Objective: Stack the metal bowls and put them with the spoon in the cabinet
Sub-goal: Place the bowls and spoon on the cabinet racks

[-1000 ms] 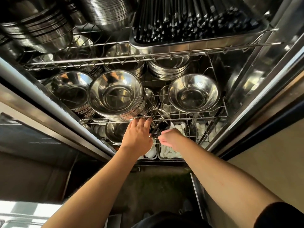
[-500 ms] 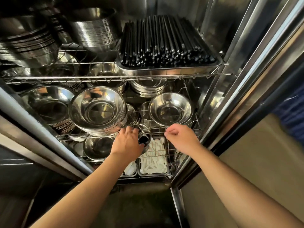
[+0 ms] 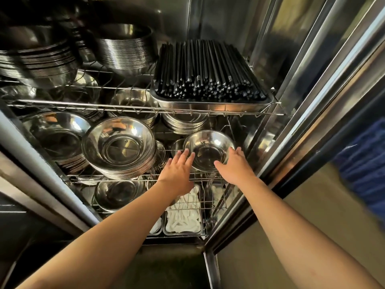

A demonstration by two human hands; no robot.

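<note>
I look into an open steel cabinet with wire shelves (image 3: 145,110). A small metal bowl (image 3: 209,150) sits on the middle shelf at the right. My left hand (image 3: 177,174) is spread at its left rim, my right hand (image 3: 234,166) at its right rim, fingers apart on both; neither clearly grips the bowl. A tall stack of larger metal bowls (image 3: 118,148) stands to the left, with another stack (image 3: 56,136) beyond it. I cannot make out the spoon.
A steel tray of black chopsticks (image 3: 208,74) fills the upper shelf's right side, with bowl stacks (image 3: 125,49) beside it. Trays of white items (image 3: 184,217) and a bowl (image 3: 118,192) lie on the lowest shelf. The cabinet's door frame (image 3: 291,130) runs along the right.
Both hands rose from the front wire of the middle shelf to the small bowl's sides. The small dark thing beside my left hand is no longer seen. The camera tilted up.
</note>
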